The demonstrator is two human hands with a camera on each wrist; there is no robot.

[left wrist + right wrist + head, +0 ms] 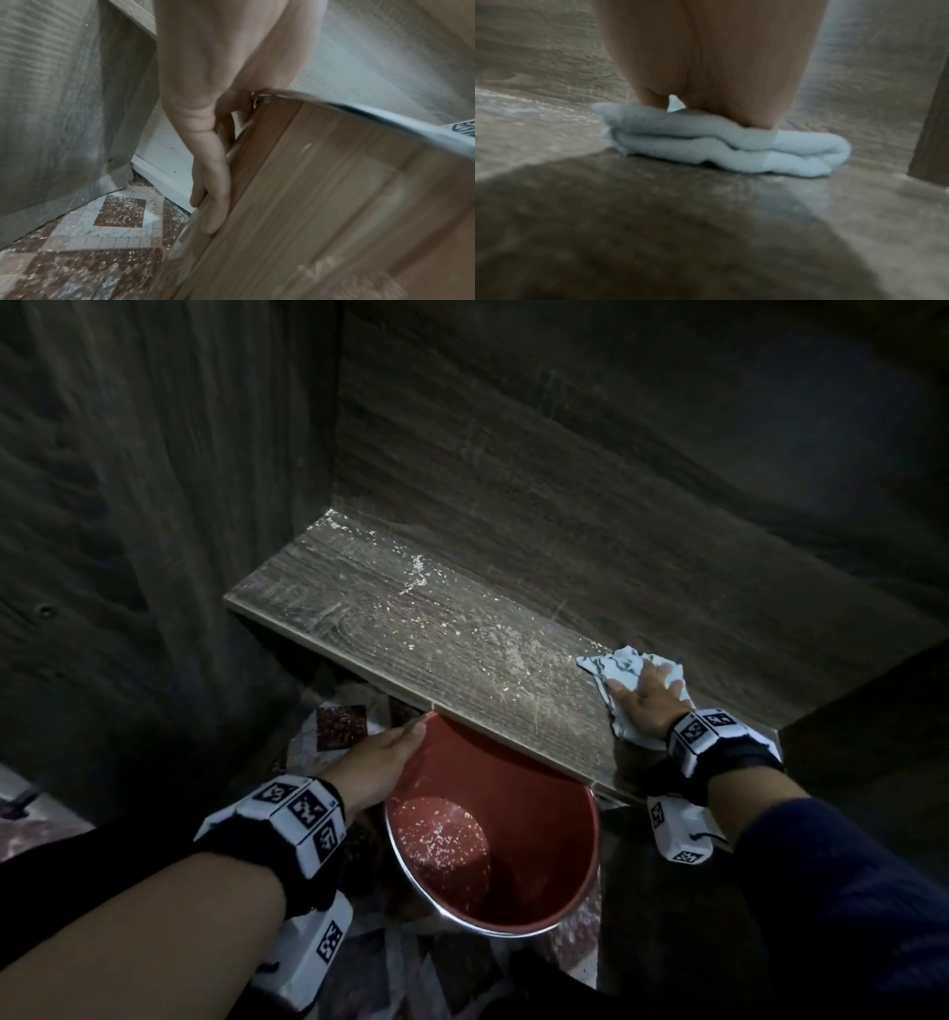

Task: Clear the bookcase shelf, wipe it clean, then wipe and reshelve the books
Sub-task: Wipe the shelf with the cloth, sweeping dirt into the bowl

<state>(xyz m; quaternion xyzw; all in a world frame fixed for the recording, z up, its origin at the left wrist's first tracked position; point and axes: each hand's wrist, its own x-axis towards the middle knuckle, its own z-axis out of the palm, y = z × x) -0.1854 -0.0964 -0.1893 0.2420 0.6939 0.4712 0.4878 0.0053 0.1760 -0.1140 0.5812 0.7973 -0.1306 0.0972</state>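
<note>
The wooden shelf (411, 629) is bare of books and strewn with white crumbs and dust (418, 567), thickest at the back left and the middle. My right hand (647, 706) lies flat on a crumpled white cloth (616, 662) at the shelf's right end, fingers spread and pressing down. In the right wrist view the folded cloth (731, 150) sits under my right hand (718, 60). My left hand (385, 762) grips the rim of a red bin (544, 814) held just under the shelf's front edge; white crumbs lie in its bottom. Its fingers (210, 172) run down the bin's outer wall (321, 192).
The bookcase's side panel (154, 505) rises on the left and its back panel (616, 454) closes the rear. An upright panel (931, 121) bounds the shelf on the right. Below are a patterned floor (102, 223) with scattered specks and a white baseboard (164, 178).
</note>
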